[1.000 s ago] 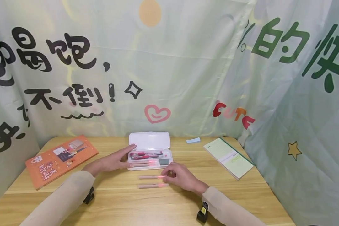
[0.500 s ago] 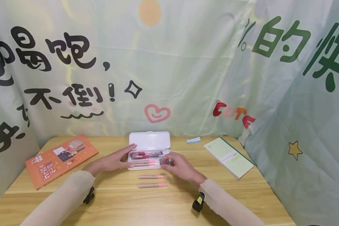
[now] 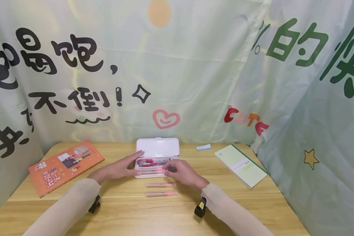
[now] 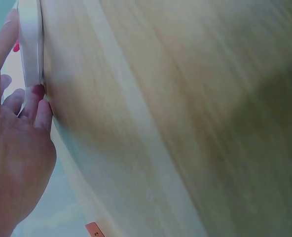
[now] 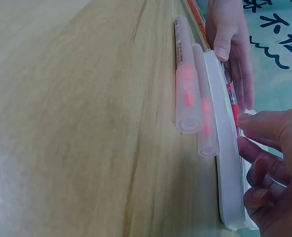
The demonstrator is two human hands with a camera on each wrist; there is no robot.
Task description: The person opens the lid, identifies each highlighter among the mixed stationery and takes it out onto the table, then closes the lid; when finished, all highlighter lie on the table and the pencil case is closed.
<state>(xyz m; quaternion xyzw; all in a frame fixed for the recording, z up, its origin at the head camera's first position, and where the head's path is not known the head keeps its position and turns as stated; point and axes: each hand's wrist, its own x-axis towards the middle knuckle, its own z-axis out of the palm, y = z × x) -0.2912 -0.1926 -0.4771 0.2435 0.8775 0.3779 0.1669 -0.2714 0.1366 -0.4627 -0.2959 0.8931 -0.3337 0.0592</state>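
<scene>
A white pencil case [image 3: 153, 176] lies with its lid up at the table's back centre. Red pens [image 3: 149, 163] and pale pink highlighters [image 3: 149, 172] lie inside. My left hand [image 3: 118, 167] holds the case's left end, thumb in front; its fingers reach round the case corner in the left wrist view. At the case's right end, my right hand [image 3: 183, 172] pinches a highlighter by its cap end, though the fingertips partly hide the contact. A dark grey-green block [image 3: 172, 168] shows beside those fingers. Two capped highlighters [image 5: 189, 84] lie parallel on the table in front.
An orange illustrated booklet [image 3: 68, 167] lies at the left, and a pale green notebook [image 3: 241, 165] at the right. A small blue strip [image 3: 203, 147] sits near the back edge. Printed fabric [image 3: 194, 65] hangs behind the wooden table [image 3: 135, 213].
My right hand has left the nearer of the case's two loose highlighters and moved up and left, over the block, to the highlighter inside. My left hand has stayed on the case.
</scene>
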